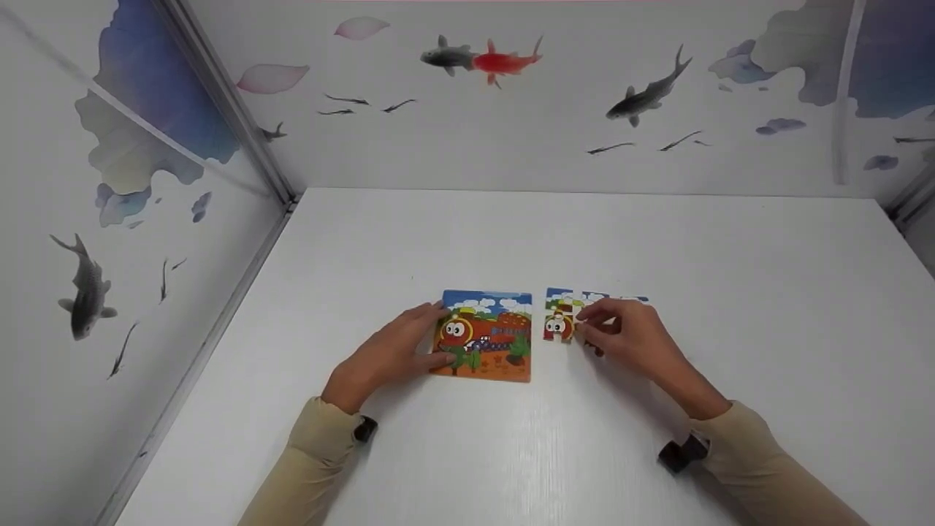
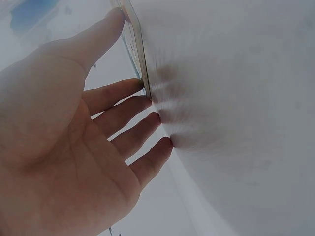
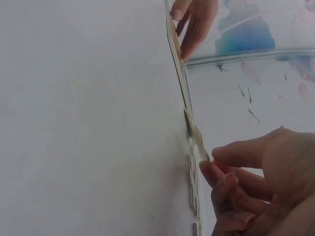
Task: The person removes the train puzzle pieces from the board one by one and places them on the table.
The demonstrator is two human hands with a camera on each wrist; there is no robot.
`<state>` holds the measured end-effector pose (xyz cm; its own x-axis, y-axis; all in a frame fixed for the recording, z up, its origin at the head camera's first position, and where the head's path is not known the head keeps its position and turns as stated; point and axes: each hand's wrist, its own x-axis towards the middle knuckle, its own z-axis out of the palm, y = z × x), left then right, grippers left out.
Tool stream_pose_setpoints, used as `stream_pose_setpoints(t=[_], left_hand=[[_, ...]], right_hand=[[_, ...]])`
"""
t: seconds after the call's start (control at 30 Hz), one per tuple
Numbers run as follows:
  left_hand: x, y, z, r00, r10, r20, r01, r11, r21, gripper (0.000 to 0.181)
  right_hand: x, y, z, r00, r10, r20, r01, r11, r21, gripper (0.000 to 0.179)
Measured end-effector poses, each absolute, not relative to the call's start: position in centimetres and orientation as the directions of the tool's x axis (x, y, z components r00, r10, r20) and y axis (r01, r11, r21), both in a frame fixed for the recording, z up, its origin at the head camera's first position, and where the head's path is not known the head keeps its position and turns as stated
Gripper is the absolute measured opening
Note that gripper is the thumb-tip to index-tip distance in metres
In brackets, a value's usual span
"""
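Right hand (image 1: 640, 338) pinches a puzzle piece (image 3: 201, 144) beside a train puzzle (image 1: 559, 299), apparently only partly joined; left hand (image 1: 387, 351), fingers extended, touches the whole picture board (image 1: 488, 337) at left.

This seems a booth-style workstation, its wider setting unclear: a white tabletop (image 1: 467, 237) bordered by pale panels (image 1: 511, 150) printed with fish (image 1: 646, 97) and petals (image 1: 274, 78), which meet at a metal corner post (image 1: 232, 102).

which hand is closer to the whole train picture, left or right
Left. The left hand touches the train picture along its left side; the right hand is beyond its right edge, pinching a puzzle piece.
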<state>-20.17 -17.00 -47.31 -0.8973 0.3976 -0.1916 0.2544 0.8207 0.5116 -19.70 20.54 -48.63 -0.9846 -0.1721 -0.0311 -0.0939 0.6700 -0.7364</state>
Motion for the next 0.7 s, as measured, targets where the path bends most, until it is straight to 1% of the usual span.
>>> stream_pose_setpoints(t=[0.23,0.7], left_hand=[[-20.21,-16.89,-47.34,-0.901,0.385,-0.198,0.241,0.826,0.509,0.08],[-20.22,-17.03,-47.41,-0.898,0.396,-0.192,0.255,0.825,0.505,0.079]], right_hand=[[-19.67,20.54,-48.61,-0.986,-0.168,-0.026,-0.096,0.679,-0.728,0.02],[-19.76,20.96,-48.28,-0.986,-0.166,-0.011,-0.107,0.685,-0.721,0.021]])
